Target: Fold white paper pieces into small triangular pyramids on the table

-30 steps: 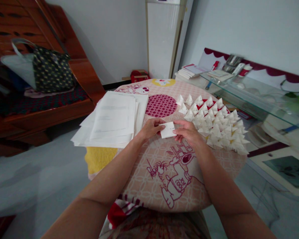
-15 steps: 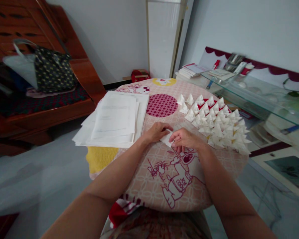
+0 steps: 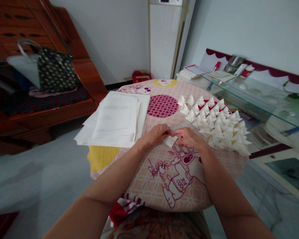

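Note:
A small folded piece of white paper [image 3: 170, 141] lies low over the tablecloth between my hands. My left hand [image 3: 159, 132] has its fingers bent together at the paper's upper left edge. From the other side my right hand [image 3: 186, 136] pinches the paper's upper right edge, thumb and forefinger close to the left fingertips. Another pale sheet [image 3: 183, 125] lies flat just behind my hands. Rows of pointed folded paper pieces [image 3: 214, 116] stand to the right of my right hand. To the left of my left hand is a stack of printed paper sheets [image 3: 117, 116].
The round table [image 3: 149, 179] has a pink patterned cloth. A glass shelf [image 3: 254, 96] with cups and papers adjoins its right side. A wooden bench [image 3: 87, 79] holding a dark patterned bag [image 3: 56, 69] stands at the left. A tall white cabinet-like unit [image 3: 164, 39] stands behind.
My right fingers have shifted from the paper's lower right to its upper edge, nearer my left fingertips. More of the small folded paper shows below them. The view has shifted slightly.

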### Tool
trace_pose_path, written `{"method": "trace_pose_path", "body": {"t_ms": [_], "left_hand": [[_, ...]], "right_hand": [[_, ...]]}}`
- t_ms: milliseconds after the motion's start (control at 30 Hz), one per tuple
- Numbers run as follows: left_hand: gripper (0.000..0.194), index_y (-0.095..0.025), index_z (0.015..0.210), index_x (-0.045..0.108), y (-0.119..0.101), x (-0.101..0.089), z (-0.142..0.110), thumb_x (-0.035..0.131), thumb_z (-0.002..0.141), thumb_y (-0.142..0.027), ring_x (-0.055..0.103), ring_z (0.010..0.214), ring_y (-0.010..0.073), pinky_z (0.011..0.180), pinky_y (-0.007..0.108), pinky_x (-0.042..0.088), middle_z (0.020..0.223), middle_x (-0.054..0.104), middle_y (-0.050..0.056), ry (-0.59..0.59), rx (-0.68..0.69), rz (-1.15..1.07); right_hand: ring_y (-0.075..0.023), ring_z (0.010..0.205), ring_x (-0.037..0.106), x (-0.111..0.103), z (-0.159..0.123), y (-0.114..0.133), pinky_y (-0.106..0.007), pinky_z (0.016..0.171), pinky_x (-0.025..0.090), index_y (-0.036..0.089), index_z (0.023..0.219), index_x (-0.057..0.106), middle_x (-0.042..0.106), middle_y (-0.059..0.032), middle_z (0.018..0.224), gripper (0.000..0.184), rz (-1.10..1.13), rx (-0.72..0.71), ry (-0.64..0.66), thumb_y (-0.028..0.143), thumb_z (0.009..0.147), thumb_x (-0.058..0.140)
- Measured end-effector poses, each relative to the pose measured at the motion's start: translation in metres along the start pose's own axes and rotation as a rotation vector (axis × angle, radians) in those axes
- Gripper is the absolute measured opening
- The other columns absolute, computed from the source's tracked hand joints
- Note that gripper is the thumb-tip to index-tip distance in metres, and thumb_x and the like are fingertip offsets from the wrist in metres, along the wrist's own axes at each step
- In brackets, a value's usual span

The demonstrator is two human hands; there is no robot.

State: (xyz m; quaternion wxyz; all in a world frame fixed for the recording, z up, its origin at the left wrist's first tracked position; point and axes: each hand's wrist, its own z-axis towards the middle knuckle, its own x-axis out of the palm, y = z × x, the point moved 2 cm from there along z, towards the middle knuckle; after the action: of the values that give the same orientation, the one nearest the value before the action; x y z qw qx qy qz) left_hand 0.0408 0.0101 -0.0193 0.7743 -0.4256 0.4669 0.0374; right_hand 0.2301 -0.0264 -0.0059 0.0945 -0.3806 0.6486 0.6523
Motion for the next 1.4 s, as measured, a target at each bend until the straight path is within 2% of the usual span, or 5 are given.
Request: {"method": "trace_pose_path", "body": {"t_ms": [133,300,500,800,1400], "left_hand": [[0.013,-0.017,0.091,0.071,0.004,-0.010,-0.006,0.064,0.080,-0.018,0.057,0.074,0.0139,0.072,0.027,0.044,0.083,0.066,0.002,0.076,-0.033,-0.091],[0.035,-0.018,0.098,0.069,-0.003,-0.007,-0.008,0.081,0.070,-0.034,0.058,0.080,0.0173,0.075,0.029,0.043,0.088,0.064,0.003,0.137,0.004,0.035],[0.018,-0.018,0.099,0.070,-0.019,-0.002,-0.010,0.070,0.082,-0.024,0.062,0.089,0.0215,0.078,0.031,0.044,0.098,0.067,0.007,0.129,0.013,0.218],[0.005,-0.017,0.078,0.072,-0.007,-0.005,-0.004,0.068,0.078,-0.019,0.055,0.068,0.0174,0.066,0.029,0.035,0.073,0.067,0.005,0.088,-0.145,0.214],[0.021,-0.016,0.075,0.077,-0.003,-0.018,-0.006,0.062,0.082,-0.029,0.054,0.062,0.0125,0.062,0.025,0.037,0.062,0.066,0.001,0.193,-0.278,0.161]], "right_hand": [[-0.0076,0.048,0.042,-0.001,0.001,0.003,-0.023,0.051,0.027,0.018,0.092,0.080,0.050,0.0082,0.052,0.028,-0.054,-0.020,0.000,0.006,0.068,0.071],[-0.0092,0.049,0.045,-0.003,0.000,0.000,-0.023,0.051,0.030,0.018,0.092,0.081,0.053,0.0068,0.052,0.021,-0.068,-0.013,0.003,0.014,0.074,0.070],[-0.0103,0.049,0.052,-0.004,-0.003,0.001,-0.022,0.048,0.033,0.019,0.081,0.079,0.063,0.0034,0.056,0.012,-0.032,-0.006,-0.007,0.020,0.078,0.067],[-0.0124,0.045,0.056,-0.001,-0.002,-0.005,-0.023,0.042,0.035,0.020,0.072,0.073,0.063,0.0016,0.052,0.009,0.049,0.089,-0.068,0.018,0.078,0.067],[-0.0088,0.045,0.055,-0.002,-0.005,0.001,-0.019,0.043,0.038,0.017,0.073,0.064,0.064,0.0018,0.058,0.016,-0.031,0.249,0.098,0.017,0.088,0.058]]}}
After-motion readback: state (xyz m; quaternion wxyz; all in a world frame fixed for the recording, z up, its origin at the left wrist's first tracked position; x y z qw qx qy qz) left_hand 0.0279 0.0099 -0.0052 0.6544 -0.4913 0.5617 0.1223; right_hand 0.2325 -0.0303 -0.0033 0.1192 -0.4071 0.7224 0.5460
